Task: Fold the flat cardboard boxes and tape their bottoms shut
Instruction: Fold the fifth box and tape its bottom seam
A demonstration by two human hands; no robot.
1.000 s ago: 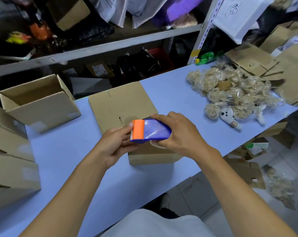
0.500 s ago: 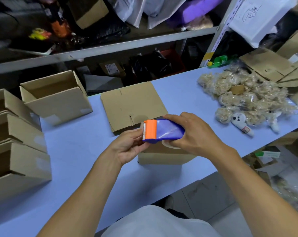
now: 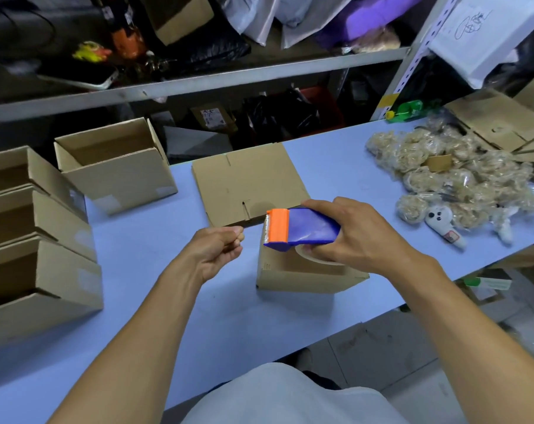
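- Two hands, one change: left hand (image 3: 218,250) is off the dispenser (image 3: 301,229) now; half a second ago its fingers were at the orange cutter end.
- Left fingers are curled, thumb against forefinger in a pinch, just left of the cutter. Likely holding the clear tape end, but no tape shows in the gap, so cannot tell.
- Right hand (image 3: 356,237) grips the blue dispenser body from the right side, tape roll (image 3: 314,255) under the palm. Same grip as before.
- Dispenser hovers over the box (image 3: 302,273), which sits near the table's (image 3: 137,301) front edge. Contact between dispenser and box can't be confirmed.
- Box top face is hidden by the dispenser and the hand, so flap state and any seam tape are unreadable.
- Flat blank (image 3: 247,185) lies just behind the box, still unfolded.
- Done boxes (image 3: 45,240) sit stacked at left, shiny tape patches visible on their sides; one more open box (image 3: 115,166) behind them.
- Judgement: tape end freed and being pulled out, ready to stick on the box's left side and run across the bottom seam.
- Risk: clear tape curling back onto itself before it lands.
- Progress: several boxes done, this one mid-taping, at least one blank left.
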